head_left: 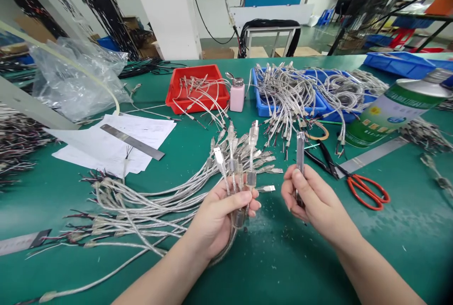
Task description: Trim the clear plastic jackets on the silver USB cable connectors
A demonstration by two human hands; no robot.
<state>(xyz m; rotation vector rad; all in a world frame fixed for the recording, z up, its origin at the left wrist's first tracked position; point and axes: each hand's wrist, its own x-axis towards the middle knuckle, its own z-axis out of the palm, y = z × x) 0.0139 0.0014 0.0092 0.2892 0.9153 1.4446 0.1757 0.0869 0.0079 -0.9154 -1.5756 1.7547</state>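
My left hand [230, 210] is closed around several clear-jacketed USB cables [251, 178], their plugs pointing up above my thumb. The lengths below run down behind my wrist. In my right hand [311, 196], thumb and fingers grip a slim grey metal tool [300, 151] upright, like a utility knife; its lower part is partly covered by my fingers. A gap separates the tool from the plugs. Beside and behind my left hand lies a spread bundle of similar cables [170, 199], with USB plugs at the right and bare wire ends at the left.
A red tray [171, 99] and blue tray [262, 106] hold cables, with a pink bottle [237, 96] between them. At right are red-handled scissors [368, 191], a metal ruler [371, 156] and a large green can [389, 111]. Papers [106, 154] lie left under another ruler [132, 142].
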